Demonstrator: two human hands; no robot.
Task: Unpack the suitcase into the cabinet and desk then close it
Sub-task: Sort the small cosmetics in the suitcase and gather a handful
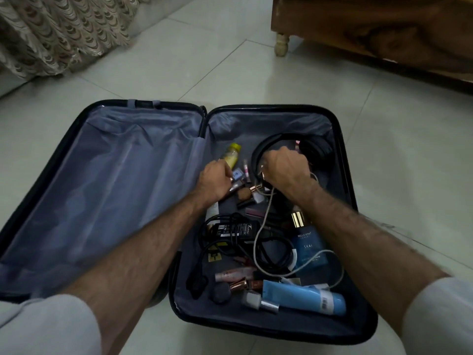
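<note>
Dark-shelled, the one suitcase (358,190) lies open, long axis running away, as the left hand (215,183) pinches small cosmetics and the right hand (286,167) clutches the one pair of headphones (314,149).

Pale glossy floor tiles (179,62), thin grout lines running diagonally. Patterned curtain (58,29), beige-brown scallop print, hangs at upper left, hem reaching floor. Wooden furniture (384,29) at upper right, dark grain swirls on side panel. Turned cream-coloured leg (281,44) under its near corner, standing on tile. Shadow beneath furniture base.
</note>
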